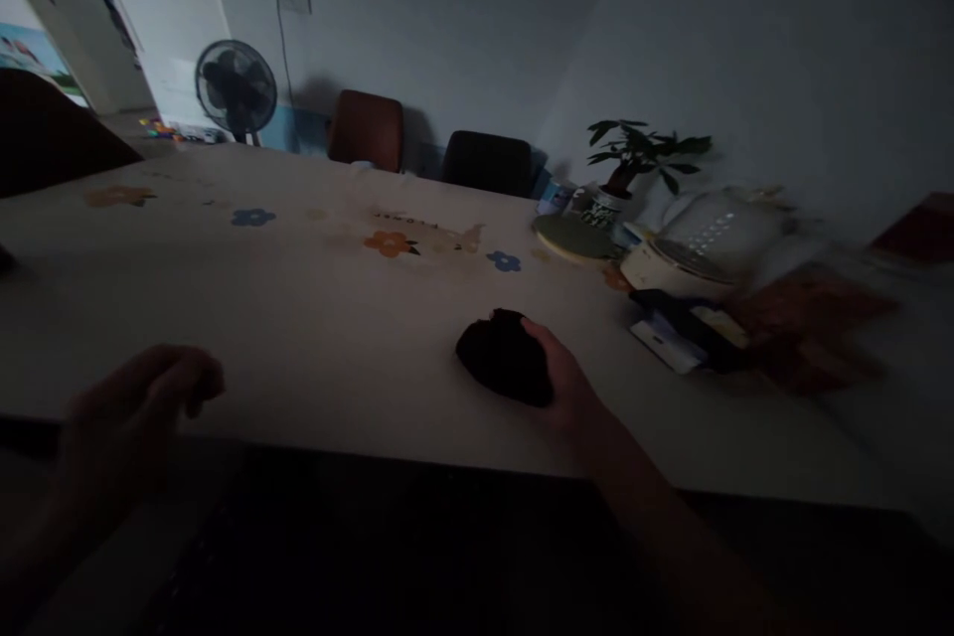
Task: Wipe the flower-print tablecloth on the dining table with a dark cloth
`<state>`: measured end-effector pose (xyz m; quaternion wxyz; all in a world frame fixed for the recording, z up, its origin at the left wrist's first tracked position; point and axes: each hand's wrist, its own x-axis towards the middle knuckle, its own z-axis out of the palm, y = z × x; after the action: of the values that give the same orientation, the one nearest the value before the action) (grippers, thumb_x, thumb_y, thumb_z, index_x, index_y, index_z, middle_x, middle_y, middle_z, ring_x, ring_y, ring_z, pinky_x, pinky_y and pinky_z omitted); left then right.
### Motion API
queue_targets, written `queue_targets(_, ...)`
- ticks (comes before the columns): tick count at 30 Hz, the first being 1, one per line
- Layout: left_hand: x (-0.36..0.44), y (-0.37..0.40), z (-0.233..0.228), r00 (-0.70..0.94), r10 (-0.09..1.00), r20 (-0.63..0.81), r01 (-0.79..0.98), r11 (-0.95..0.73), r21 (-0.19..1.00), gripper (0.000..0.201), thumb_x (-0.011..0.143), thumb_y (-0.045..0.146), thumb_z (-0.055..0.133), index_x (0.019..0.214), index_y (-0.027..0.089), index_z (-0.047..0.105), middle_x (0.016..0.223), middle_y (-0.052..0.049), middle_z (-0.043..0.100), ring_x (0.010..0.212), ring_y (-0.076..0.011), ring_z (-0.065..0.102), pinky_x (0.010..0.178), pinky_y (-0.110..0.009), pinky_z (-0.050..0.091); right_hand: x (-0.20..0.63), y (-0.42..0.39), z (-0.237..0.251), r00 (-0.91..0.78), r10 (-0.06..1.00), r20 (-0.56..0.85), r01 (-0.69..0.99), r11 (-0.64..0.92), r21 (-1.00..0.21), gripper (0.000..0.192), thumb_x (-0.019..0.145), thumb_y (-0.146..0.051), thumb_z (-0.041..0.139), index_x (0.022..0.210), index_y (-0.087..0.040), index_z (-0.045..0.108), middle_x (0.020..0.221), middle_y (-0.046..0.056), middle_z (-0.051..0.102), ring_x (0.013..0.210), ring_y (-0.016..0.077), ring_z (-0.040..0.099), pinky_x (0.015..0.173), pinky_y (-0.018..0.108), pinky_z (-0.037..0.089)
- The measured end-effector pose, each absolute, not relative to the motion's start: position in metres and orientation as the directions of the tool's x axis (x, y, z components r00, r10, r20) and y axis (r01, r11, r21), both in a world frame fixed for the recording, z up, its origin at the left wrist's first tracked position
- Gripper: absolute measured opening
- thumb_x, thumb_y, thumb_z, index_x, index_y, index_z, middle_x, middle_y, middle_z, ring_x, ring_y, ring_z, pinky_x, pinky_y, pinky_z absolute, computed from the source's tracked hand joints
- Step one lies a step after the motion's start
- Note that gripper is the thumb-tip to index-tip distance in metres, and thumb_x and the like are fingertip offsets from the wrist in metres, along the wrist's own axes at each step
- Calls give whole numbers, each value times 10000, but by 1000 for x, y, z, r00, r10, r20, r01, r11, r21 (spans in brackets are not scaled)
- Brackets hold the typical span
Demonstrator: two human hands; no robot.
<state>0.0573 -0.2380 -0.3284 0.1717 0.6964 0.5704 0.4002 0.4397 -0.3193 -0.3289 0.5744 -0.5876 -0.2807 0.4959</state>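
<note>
Fingers of my right hand are wrapped round the right side of a black rounded object. It looks soft, with a small uneven notch on its upper edge; too little light falls on it to tell its kind. It is at the table, toward the front edge. On the left, my left hand is over the table's front edge, its fingers curled in, and nothing shows in them. A wide stretch of tabletop lies between the two hands.
On the table's right side are a potted plant, a round green mat, a whitish lidded appliance and a dark item with papers. Chairs and a fan stand beyond the far edge.
</note>
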Motion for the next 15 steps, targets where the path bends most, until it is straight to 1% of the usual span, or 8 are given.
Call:
queue_targets(2, 85, -243, -323, 129, 950, 285, 555, -307, 773, 369, 788, 533, 449, 637, 239, 613, 592, 12, 620, 491, -130, 537, 463, -232, 434, 437, -317, -335, 384, 917, -108, 19, -125, -992, 506, 804, -542, 583, 1171, -203, 660, 1096, 86, 701, 1089, 309, 647, 951, 438, 531)
queue_targets(4, 108, -245, -323, 264, 937, 227, 505, -335, 795, 369, 771, 531, 455, 650, 234, 636, 624, 4, 654, 483, -125, 536, 476, -231, 446, 436, -316, -339, 317, 947, 43, 356, -77, -931, 518, 843, -519, 551, 1239, -198, 638, 1199, 91, 670, 1173, 313, 597, 1033, 464, 471)
queue_targets(5, 115, -245, -326, 309, 928, 208, 497, -344, 797, 374, 779, 531, 449, 665, 231, 642, 645, -1, 668, 496, -127, 549, 489, -230, 454, 436, -316, -341, 238, 965, 106, 526, -36, -850, 503, 875, -479, 515, 1277, -197, 626, 1268, 97, 639, 1228, 313, 558, 1076, 488, 429)
queue_targets(7, 123, -241, -331, 364, 915, 176, 498, -351, 793, 386, 804, 531, 432, 721, 228, 657, 697, -11, 691, 552, -137, 589, 521, -229, 471, 436, -317, -345, 58, 983, 176, 794, 62, -605, 491, 909, -350, 445, 1355, -204, 590, 1407, 106, 546, 1341, 316, 454, 1131, 550, 345)
queue_targets(9, 123, -230, -333, 383, 904, 191, 506, -378, 775, 390, 818, 522, 413, 771, 226, 663, 755, -21, 708, 618, -147, 623, 567, -232, 487, 435, -318, -348, -88, 982, 168, 922, 144, -361, 549, 902, -251, 420, 1440, -206, 524, 1507, 110, 437, 1408, 311, 365, 1146, 583, 309)
queue_targets(10, 120, -221, -331, 388, 897, 213, 514, -402, 758, 387, 822, 514, 409, 794, 224, 664, 786, -25, 715, 651, -152, 635, 595, -237, 494, 434, -317, -349, -131, 980, 148, 946, 168, -277, 561, 914, -240, 414, 1468, -200, 494, 1529, 114, 406, 1415, 307, 353, 1144, 583, 317)
queue_targets(12, 114, -194, -323, 397, 879, 265, 543, -457, 705, 373, 818, 495, 416, 838, 221, 668, 842, -31, 721, 692, -158, 640, 653, -251, 500, 433, -315, -350, -176, 977, 122, 962, 197, -187, 528, 961, -273, 405, 1477, -188, 482, 1520, 126, 416, 1386, 295, 396, 1124, 557, 367)
queue_targets(15, 103, -136, -305, 353, 885, 303, 657, -465, 593, 348, 816, 444, 442, 918, 211, 679, 922, -38, 724, 720, -159, 625, 750, -272, 500, 439, -306, -353, -185, 972, 148, 966, 208, -155, 467, 1002, -316, 380, 1423, -190, 538, 1458, 121, 492, 1332, 275, 465, 1101, 525, 413)
